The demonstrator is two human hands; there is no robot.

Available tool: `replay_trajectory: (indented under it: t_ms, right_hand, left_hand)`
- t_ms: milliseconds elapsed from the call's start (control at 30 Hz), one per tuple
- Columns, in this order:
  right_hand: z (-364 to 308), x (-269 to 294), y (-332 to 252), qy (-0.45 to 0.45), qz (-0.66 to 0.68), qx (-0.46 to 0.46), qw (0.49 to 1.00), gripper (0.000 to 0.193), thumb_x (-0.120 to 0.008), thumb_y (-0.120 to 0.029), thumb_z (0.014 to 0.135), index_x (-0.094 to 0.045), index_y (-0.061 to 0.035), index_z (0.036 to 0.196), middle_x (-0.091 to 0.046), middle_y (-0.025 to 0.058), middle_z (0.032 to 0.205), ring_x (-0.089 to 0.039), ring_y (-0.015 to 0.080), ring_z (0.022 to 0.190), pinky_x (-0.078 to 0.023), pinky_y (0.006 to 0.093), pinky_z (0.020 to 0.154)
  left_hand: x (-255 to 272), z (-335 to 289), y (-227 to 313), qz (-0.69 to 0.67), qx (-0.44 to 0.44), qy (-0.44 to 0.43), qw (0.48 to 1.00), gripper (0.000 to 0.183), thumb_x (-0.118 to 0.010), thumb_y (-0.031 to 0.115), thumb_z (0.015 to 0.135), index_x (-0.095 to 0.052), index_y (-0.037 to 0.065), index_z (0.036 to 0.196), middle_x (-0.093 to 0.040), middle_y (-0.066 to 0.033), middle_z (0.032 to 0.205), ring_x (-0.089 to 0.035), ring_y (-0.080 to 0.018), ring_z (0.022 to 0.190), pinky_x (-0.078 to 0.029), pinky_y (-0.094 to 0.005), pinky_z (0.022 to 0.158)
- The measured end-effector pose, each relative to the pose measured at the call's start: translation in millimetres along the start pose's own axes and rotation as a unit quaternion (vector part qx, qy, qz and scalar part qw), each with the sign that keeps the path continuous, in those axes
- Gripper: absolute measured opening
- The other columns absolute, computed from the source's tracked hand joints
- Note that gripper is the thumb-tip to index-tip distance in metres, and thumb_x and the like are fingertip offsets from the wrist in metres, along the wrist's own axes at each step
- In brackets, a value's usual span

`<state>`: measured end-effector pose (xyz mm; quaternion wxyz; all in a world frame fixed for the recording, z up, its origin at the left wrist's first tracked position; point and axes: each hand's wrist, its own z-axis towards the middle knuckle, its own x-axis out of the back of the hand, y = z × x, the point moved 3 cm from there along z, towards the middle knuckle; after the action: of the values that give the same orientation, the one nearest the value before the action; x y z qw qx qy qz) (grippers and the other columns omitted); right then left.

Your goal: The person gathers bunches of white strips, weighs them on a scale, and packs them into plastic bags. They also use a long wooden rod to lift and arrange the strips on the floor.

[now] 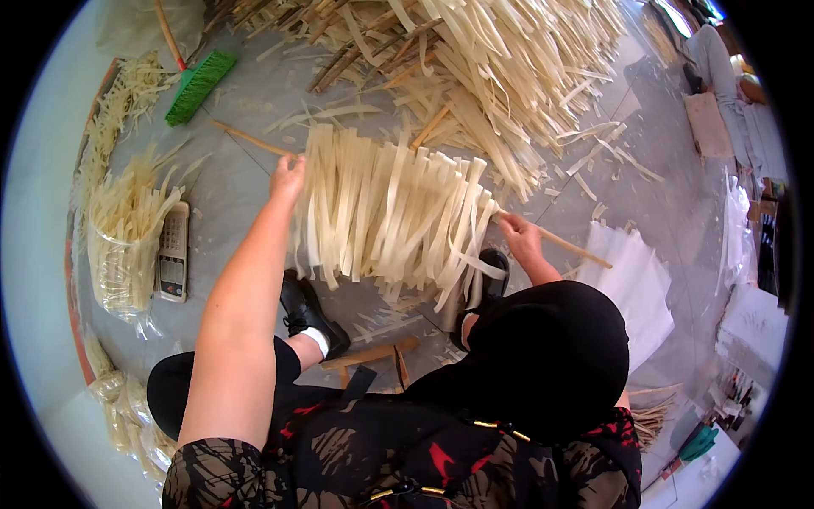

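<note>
Many pale, flat strips [394, 212] hang side by side over a thin wooden stick [577, 248] in front of me. My left hand [288, 180] is closed round the stick just beyond the left edge of the strips, and the stick's far-left end pokes out past it. At the other side, my right hand [521, 237] grips the same stick close to the last strips, with its bare end running out to the right. The strips hide the middle of the stick. Their lower ends dangle near my black shoes [309, 314].
A large heap of strips [543, 76] and loose sticks [373, 51] lies ahead. On the left are a green broom [199, 87], a plastic bag of strips [123, 246] and a grey keypad device [174, 250]. A white sheet [632, 284] lies right; another person [721, 72] sits far right.
</note>
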<state>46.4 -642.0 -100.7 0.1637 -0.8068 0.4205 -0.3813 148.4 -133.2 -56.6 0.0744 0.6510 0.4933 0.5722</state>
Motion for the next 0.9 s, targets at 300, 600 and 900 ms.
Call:
replay_trajectory:
  t_ms: [300,600,900]
  right_hand:
    - [-14,15,0,0.101,-0.293,0.222,0.925,0.029,-0.067,-0.021,0.081,-0.055,-0.0107,0.106,-0.058,0.0129,0.099,-0.055,0.0356,0.098,-0.043,0.0461,0.082]
    - [-61,-19,-17,-0.145,0.051,0.242,0.958,0.032,-0.054,-0.033,0.097,-0.056,-0.0013,0.092,-0.050,0.0055,0.059,-0.053,0.0220,0.059,-0.043,0.0377,0.057]
    - [-107,25,-33,0.018,-0.200,0.233,0.951,0.021,-0.063,-0.032,0.089,-0.056,-0.0123,0.090,-0.049,0.0100,0.063,-0.055,0.0315,0.060,-0.042,0.0394,0.051]
  left_hand:
    - [-94,-155,120,0.035,-0.369,-0.159,0.915,0.027,-0.059,0.017,0.087,-0.064,0.011,0.113,-0.052,-0.0121,0.129,-0.045,-0.0280,0.125,-0.035,-0.0376,0.107]
    - [-178,-267,129,0.168,-0.619,-0.160,0.750,0.028,-0.057,0.020,0.084,-0.065,0.014,0.110,-0.053,-0.0088,0.131,-0.036,-0.0260,0.135,-0.019,-0.0522,0.115]
    - [-180,-220,120,0.336,-0.569,-0.154,0.735,0.011,-0.056,0.013,0.078,-0.067,0.011,0.077,-0.065,-0.0065,0.085,-0.058,-0.0253,0.103,-0.027,-0.0458,0.113]
